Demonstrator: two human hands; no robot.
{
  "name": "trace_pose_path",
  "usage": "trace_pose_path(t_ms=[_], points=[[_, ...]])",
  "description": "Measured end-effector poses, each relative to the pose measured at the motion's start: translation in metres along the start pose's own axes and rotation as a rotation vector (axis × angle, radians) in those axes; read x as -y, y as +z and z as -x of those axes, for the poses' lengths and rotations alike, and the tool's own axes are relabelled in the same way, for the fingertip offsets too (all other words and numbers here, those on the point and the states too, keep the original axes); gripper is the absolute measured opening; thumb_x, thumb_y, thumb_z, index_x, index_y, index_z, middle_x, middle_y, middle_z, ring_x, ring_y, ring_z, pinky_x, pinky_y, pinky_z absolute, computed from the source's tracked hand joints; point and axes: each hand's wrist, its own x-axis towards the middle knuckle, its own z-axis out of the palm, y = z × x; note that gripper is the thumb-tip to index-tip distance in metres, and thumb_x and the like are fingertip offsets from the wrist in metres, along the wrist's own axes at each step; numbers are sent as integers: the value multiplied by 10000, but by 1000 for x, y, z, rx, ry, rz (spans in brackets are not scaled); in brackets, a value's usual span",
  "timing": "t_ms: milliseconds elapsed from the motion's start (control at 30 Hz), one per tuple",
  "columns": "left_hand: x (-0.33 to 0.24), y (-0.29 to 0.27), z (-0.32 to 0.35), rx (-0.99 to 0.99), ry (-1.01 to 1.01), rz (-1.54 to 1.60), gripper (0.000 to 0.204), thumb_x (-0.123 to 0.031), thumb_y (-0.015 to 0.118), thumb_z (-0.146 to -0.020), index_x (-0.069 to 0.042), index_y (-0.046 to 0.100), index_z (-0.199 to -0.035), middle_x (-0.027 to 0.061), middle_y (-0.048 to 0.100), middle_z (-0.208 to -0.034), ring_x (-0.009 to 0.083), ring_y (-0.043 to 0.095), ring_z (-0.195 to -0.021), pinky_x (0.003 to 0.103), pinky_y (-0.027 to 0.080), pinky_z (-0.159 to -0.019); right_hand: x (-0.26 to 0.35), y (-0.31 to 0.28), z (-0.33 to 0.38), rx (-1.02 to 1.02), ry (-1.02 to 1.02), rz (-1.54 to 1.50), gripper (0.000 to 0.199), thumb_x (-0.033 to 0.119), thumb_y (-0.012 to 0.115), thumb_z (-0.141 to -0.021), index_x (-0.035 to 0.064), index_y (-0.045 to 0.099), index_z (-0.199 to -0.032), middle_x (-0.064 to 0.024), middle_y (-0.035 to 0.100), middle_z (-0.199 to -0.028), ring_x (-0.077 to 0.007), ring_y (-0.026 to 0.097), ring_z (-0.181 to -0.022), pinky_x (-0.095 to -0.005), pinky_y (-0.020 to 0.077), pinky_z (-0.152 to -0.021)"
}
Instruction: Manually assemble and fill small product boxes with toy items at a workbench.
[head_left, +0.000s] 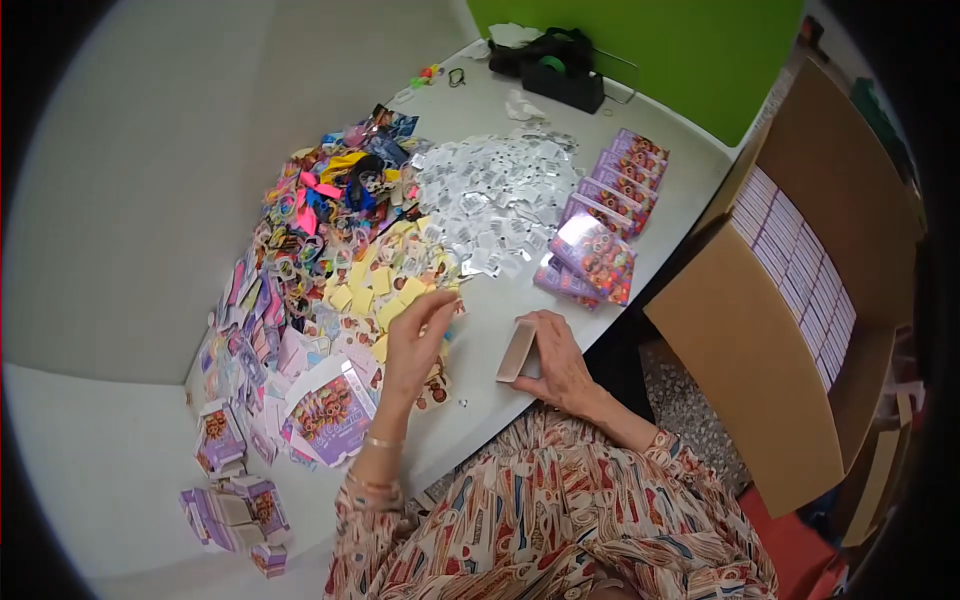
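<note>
An open small carton (pixel 516 352) rests in my right hand (pixel 562 368), its open end facing left and its inside bare cardboard. My fingers wrap round its far side and the thumb presses near its lower edge. Over the yellow folded cards (pixel 362 300) and small printed stickers hovers my left hand (pixel 415 340), its fingers bent together. What sits at those fingertips, if anything, is too small to make out. Next to my left wrist lies a flat purple printed box (pixel 335 412).
Colourful small toys and bands (pixel 310 205) heap at the left, silvery packets (pixel 495 190) behind. Purple boxes (pixel 595 250) line the table's right. A tape dispenser (pixel 563 85) stands at the back. A large carton (pixel 760 380) of packed boxes is at right; more boxes (pixel 235 515) lie lower left.
</note>
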Motion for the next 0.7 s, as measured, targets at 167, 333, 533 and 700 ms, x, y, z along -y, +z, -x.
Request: trace_pose_path(t_ms=[167,333,533,700], points=[[11,13,-60,133,564,-723,284,-167,711,-794,-60,671,-1053,117,601,-1108,260,544,-1043,370,433,-917,7,2,7,17,8,22,820,206,836,-590,4,397,-1253,-193,487,-1189,-390,440,-1160,-440,373,-998],[24,33,-87,158,611,-948,309,-162,754,-677,-113,678,-973,115,520,-1110,316,475,-1052,434,395,-878,3,3,9,2,19,39,826,216,840,-586,7,397,-1251,-196,485,-1190,-392,441,-1160,-442,373,-1001],[35,32,-98,167,603,-893,206,-136,746,-702,-76,677,-886,96,532,-1111,298,476,-1049,405,386,-916,1,1,6,10,0,35,820,227,840,-587,0,402,-1242,-212,484,-1179,-398,442,-1156,-444,371,-1002],[30,22,-97,59,688,-681,114,-106,692,-755,-74,669,-861,98,585,-1026,289,525,-998,400,410,-851,-1,4,5,-19,5,31,838,191,841,-529,21,431,-1240,-188,492,-1187,-394,448,-1145,-440,401,-972]])
